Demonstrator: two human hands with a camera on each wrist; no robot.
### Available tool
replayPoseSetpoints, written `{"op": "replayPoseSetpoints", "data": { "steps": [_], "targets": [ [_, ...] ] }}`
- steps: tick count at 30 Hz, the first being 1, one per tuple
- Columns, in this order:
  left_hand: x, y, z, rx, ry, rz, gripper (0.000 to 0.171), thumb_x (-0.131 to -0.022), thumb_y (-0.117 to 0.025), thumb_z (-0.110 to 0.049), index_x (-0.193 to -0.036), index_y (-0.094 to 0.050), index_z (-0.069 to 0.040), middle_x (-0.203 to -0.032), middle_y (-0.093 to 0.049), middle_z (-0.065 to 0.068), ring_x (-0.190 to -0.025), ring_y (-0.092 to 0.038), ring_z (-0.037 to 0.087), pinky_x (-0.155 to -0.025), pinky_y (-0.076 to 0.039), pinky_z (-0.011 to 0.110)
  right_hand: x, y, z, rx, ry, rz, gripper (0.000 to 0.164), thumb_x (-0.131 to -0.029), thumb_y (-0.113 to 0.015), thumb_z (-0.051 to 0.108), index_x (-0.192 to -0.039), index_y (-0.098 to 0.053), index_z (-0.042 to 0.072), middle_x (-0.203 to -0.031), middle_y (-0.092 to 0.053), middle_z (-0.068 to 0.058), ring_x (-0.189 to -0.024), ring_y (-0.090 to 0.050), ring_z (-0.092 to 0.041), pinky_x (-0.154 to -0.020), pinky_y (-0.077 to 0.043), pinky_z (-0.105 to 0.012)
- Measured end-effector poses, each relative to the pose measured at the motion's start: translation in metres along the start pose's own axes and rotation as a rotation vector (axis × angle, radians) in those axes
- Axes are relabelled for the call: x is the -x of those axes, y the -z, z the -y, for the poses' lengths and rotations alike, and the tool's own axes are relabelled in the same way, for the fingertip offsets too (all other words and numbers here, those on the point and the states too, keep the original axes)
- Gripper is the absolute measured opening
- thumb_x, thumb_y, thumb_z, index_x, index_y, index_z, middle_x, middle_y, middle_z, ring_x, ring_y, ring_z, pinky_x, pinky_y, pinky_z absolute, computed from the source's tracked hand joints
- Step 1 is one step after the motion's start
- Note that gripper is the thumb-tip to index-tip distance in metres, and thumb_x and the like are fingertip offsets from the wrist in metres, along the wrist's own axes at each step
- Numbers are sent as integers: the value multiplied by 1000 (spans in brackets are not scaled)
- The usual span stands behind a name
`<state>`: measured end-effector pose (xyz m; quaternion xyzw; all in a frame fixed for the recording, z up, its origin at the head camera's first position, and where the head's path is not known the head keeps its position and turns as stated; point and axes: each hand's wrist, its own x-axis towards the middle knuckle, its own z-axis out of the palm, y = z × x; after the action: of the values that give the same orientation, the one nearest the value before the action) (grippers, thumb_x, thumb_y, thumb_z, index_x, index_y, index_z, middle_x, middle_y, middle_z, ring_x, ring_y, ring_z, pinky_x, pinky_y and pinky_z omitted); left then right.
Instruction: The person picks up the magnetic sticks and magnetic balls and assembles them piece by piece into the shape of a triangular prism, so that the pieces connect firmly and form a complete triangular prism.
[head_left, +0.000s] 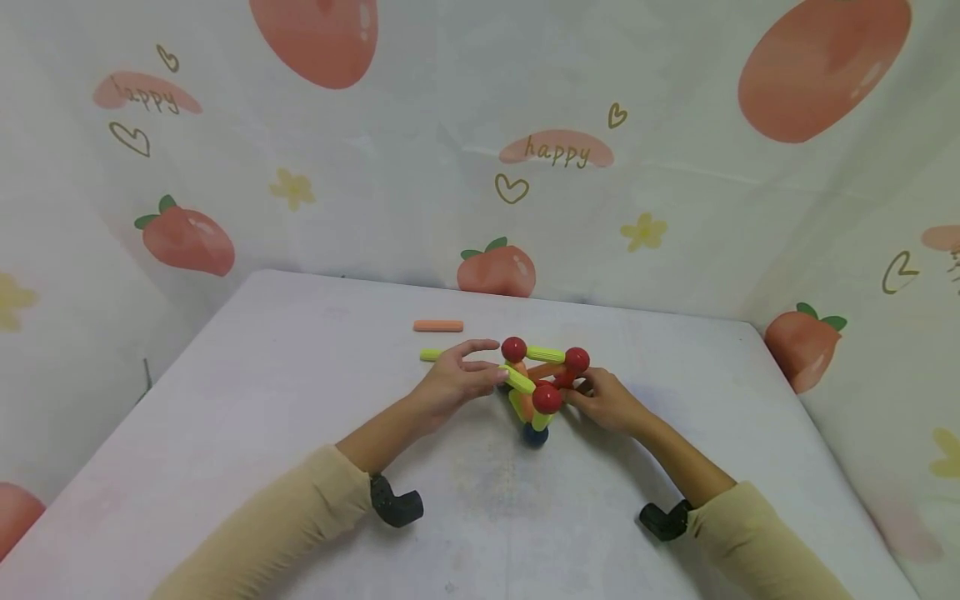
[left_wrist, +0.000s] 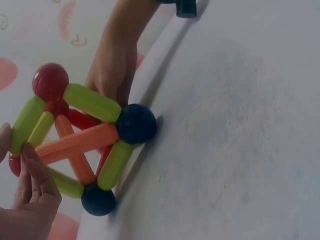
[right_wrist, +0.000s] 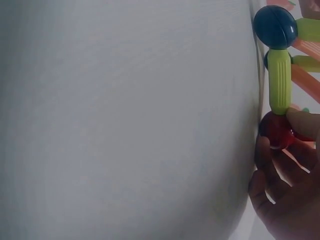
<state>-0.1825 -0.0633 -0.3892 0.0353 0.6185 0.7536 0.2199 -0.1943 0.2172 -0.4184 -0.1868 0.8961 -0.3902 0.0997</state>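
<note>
A structure (head_left: pixel 545 354) of magnetic sticks and balls stands at the middle of the table. Yellow-green, orange and red sticks join red balls along its top and dark blue balls (left_wrist: pixel 136 124) lower down. My left hand (head_left: pixel 450 385) is at its left side, pinching an upper yellow-green stick (left_wrist: pixel 26 125) between thumb and fingers. On the opposite side, my right hand (head_left: pixel 609 402) grips a red ball (right_wrist: pixel 278 131) low on the frame, thumb on one side and fingers on the other. A yellow-green stick (right_wrist: pixel 280 82) runs from that ball to a dark blue one.
A loose orange stick (head_left: pixel 438 326) lies on the white table (head_left: pixel 465 517) behind my left hand. Closer in, another yellow-green stick (head_left: pixel 430 355) is partly hidden by that hand. A fruit-printed cloth (head_left: pixel 420 183) hangs behind the table.
</note>
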Motion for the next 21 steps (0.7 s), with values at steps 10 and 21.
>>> {"op": "replayPoseSetpoints", "data": {
  "steps": [10,21],
  "targets": [
    [-11,-17,5,-42,55,-86,70,-89,-75,-32,-148,-42,-13,-98,-75,9,-84,-73,18,-83,-56,28,1,-1,1,-17,15,-2,31,-95,-67,14,-122,-62,0,-110,-69,-11,-93,-62,-24,-81,-53,-34],
    [-15,-15,17,-302,-10,-55,65,-88,-76,-36,-143,-46,-15,-97,-74,6,-87,-69,18,-79,-56,30,1,-1,1,-8,20,-5,33,-95,-67,15,-124,-61,-1,-111,-68,-12,-92,-61,-23,-80,-53,-34]
  ]
}}
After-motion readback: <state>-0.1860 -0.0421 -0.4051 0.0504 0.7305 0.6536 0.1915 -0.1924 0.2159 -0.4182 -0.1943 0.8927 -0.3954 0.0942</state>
